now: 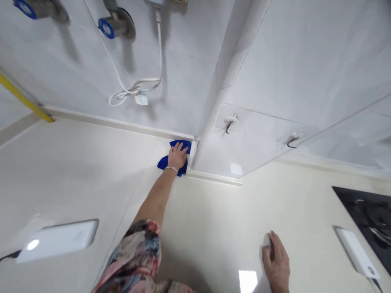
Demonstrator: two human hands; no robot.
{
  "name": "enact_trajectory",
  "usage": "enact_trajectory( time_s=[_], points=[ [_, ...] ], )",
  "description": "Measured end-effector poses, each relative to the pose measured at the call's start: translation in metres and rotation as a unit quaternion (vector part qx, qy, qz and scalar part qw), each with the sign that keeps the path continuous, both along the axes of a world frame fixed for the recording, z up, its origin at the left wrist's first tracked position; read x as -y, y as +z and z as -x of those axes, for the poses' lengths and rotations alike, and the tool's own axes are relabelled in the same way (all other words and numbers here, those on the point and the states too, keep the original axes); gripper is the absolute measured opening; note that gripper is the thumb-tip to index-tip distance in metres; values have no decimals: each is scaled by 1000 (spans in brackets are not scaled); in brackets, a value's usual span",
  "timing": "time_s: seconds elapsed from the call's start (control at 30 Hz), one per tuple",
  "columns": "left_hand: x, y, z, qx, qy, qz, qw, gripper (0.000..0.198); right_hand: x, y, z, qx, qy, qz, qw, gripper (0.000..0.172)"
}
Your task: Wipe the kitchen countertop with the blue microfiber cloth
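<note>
My left hand [177, 156] presses a blue cloth [164, 162] onto the countertop, right in the corner where the back wall meets the jutting wall column. Its fingers lie over the cloth, which bunches out on both sides of the hand. A thin bracelet [172, 169] circles that wrist, and a floral sleeve [137, 252] covers the upper arm. Lower right, my right hand [277, 260] rests on the pale countertop [207, 219] with nothing in it, thumb apart from the fingers.
A white power bank [59, 240] with a cable lies at left, another white device [357, 252] at right beside a black cooktop [372, 219]. Above are blue-capped valves [113, 27], a looped white cord [124, 92] and wall hooks [229, 124]. A yellow pipe [26, 99] stands far left.
</note>
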State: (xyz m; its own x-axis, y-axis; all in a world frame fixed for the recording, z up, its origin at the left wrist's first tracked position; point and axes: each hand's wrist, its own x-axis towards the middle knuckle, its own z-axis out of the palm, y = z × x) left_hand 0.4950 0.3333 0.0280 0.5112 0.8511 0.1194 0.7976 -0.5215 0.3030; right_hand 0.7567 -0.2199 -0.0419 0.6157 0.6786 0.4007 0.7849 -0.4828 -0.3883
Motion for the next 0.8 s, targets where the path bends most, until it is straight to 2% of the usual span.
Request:
enact_trajectory(
  time_s=[0.1, 0.23, 0.4, 0.47, 0.53, 0.67, 0.73, 0.8],
  points=[
    [-15, -2, -10, 9, 24, -3, 1000, 48, 0, 2, 2, -14, -14, 9, 1000, 58],
    [-17, -1, -15, 28, 30, -14, 999, 47, 1, 4, 3, -30, -21, 2, 999, 59],
    [-12, 1, 2, 33, 19, 2, 999, 51, 6, -5, -2, -36, -6, -12, 999, 59],
    [-17, 1, 23, 38, 47, 0, 998, 51, 7, -10, -6, -32, 0, -15, 999, 61],
    [-26, -1, 57, 33, 93, -2, 995, 53, 8, -14, -10, -28, 4, -17, 999, 62],
    [-41, -4, 148, -2, 177, 7, 984, 56, 8, -17, -13, -17, 1, -17, 1000, 65],
    [-41, -5, 191, -11, 217, 8, 976, 58, 6, -17, -13, -18, -5, -20, 1000, 65],
    [-37, -4, 224, -13, 250, 4, 968, 59, 4, -16, -12, -22, -7, -20, 1000, 65]
  ],
)
